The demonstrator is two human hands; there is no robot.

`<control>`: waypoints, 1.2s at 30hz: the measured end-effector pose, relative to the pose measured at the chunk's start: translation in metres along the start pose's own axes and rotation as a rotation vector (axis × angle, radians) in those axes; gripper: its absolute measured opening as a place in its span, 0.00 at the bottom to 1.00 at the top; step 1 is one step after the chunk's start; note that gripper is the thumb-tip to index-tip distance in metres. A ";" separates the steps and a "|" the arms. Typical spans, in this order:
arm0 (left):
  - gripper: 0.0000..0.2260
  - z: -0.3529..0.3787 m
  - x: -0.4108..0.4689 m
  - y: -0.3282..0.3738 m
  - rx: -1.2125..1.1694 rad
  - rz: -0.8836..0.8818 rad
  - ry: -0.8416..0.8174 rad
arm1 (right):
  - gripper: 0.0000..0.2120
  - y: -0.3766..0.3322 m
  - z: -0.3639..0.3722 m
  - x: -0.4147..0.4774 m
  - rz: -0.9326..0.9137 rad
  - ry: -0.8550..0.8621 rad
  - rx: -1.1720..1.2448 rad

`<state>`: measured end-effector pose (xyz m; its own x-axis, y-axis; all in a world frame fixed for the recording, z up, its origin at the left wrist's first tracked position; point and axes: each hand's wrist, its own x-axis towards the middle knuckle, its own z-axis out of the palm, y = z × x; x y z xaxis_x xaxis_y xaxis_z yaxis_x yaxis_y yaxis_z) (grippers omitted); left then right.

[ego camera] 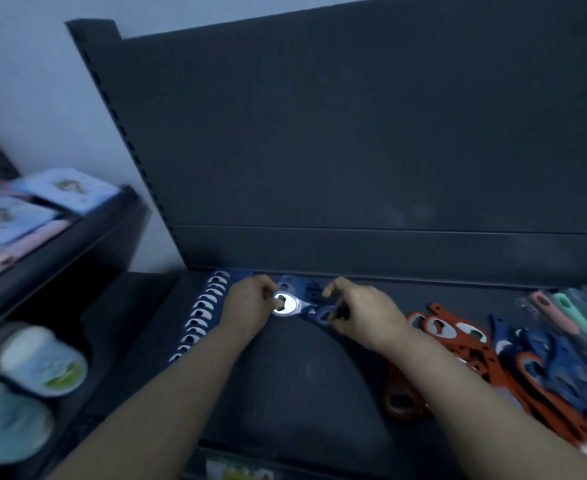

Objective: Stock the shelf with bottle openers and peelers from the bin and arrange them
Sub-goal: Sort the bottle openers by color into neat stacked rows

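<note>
our left hand [248, 304] and right hand [366, 315] pinch a blue opener [286, 304] at the back edge of the shelf [295, 382]; set down crooked, it could knock the neat row [200, 315] askew.

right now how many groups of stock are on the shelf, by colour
blue lined row: 1
blue few at the back: 1
blue loose pile: 1
red pile: 1
pastel peeler bunch: 1
total: 5 groups; single pieces too blurred to count

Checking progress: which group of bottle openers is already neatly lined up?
The blue row beside the left hand; the red-and-blue pile at right lies jumbled.
</note>
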<state>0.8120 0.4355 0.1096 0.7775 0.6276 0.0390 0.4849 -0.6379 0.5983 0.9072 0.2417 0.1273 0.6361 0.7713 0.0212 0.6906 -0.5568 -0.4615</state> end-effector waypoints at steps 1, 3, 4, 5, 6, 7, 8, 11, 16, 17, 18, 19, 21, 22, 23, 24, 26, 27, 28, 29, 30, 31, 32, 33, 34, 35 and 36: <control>0.07 -0.001 0.002 -0.003 0.005 0.003 -0.006 | 0.16 -0.003 0.008 0.002 0.013 -0.008 0.022; 0.07 0.000 0.008 -0.008 -0.016 0.010 -0.018 | 0.11 -0.004 0.021 0.005 0.038 -0.001 0.065; 0.08 0.002 0.011 -0.010 -0.032 0.014 -0.027 | 0.10 -0.004 0.025 0.005 0.051 0.009 0.092; 0.08 0.003 0.014 -0.012 -0.036 0.019 -0.038 | 0.09 -0.004 0.028 0.006 0.058 0.024 0.115; 0.08 0.004 0.017 -0.013 -0.026 0.026 -0.044 | 0.10 -0.004 0.030 0.006 0.057 0.042 0.124; 0.07 0.005 0.019 -0.014 -0.005 0.031 -0.043 | 0.10 -0.004 0.030 0.007 0.053 0.062 0.122; 0.07 0.005 0.023 -0.014 0.020 0.033 -0.035 | 0.11 -0.005 0.031 0.007 0.058 0.081 0.119; 0.07 0.005 0.031 -0.014 0.095 0.048 -0.032 | 0.12 -0.010 0.030 0.009 0.092 0.126 0.123; 0.13 0.003 0.038 -0.013 0.177 0.084 -0.053 | 0.10 -0.027 0.036 0.022 0.157 0.094 0.208; 0.13 0.001 0.038 -0.015 0.170 0.099 -0.039 | 0.09 -0.031 0.039 0.026 0.157 0.093 0.217; 0.13 -0.002 0.037 -0.018 0.168 0.116 -0.024 | 0.08 -0.034 0.042 0.029 0.154 0.092 0.227; 0.13 -0.005 0.036 -0.021 0.178 0.136 -0.007 | 0.07 -0.038 0.045 0.033 0.153 0.089 0.239; 0.12 -0.016 0.033 -0.031 0.241 0.188 0.029 | 0.06 -0.046 0.053 0.040 0.160 0.082 0.248; 0.11 -0.021 0.032 -0.036 0.284 0.218 0.047 | 0.05 -0.049 0.057 0.044 0.165 0.083 0.237; 0.11 -0.027 0.031 -0.040 0.320 0.243 0.059 | 0.05 -0.052 0.060 0.047 0.171 0.090 0.209; 0.11 -0.031 0.029 -0.044 0.339 0.258 0.063 | 0.05 -0.055 0.063 0.050 0.178 0.099 0.162; 0.11 -0.037 0.026 -0.048 0.353 0.267 0.049 | 0.07 -0.058 0.066 0.055 0.195 0.126 0.063; 0.11 -0.039 0.025 -0.049 0.359 0.270 0.038 | 0.07 -0.059 0.068 0.057 0.203 0.138 0.034; 0.11 -0.040 0.023 -0.050 0.368 0.276 0.027 | 0.07 -0.059 0.069 0.060 0.210 0.149 0.019; 0.11 -0.040 0.021 -0.051 0.389 0.284 0.015 | 0.08 -0.059 0.070 0.063 0.214 0.157 0.010; 0.11 -0.040 0.019 -0.051 0.420 0.294 0.004 | 0.08 -0.059 0.070 0.065 0.215 0.161 -0.004; 0.11 -0.041 0.017 -0.051 0.460 0.303 -0.008 | 0.09 -0.060 0.071 0.066 0.211 0.162 -0.028; 0.11 -0.041 0.016 -0.052 0.500 0.311 -0.018 | 0.10 -0.060 0.072 0.068 0.203 0.162 -0.059; 0.11 -0.041 0.015 -0.052 0.531 0.318 -0.026 | 0.10 -0.061 0.072 0.069 0.192 0.167 -0.086; 0.11 -0.041 0.013 -0.051 0.545 0.323 -0.030 | 0.11 -0.061 0.072 0.069 0.182 0.175 -0.103; 0.12 -0.041 0.012 -0.050 0.544 0.325 -0.033 | 0.11 -0.062 0.072 0.068 0.176 0.184 -0.113; 0.12 -0.042 0.010 -0.049 0.534 0.328 -0.034 | 0.11 -0.063 0.072 0.066 0.170 0.196 -0.123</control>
<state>0.7799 0.4915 0.1142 0.9279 0.3522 0.1220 0.3449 -0.9355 0.0771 0.8812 0.3496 0.0939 0.7927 0.5957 0.1296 0.5971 -0.7157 -0.3624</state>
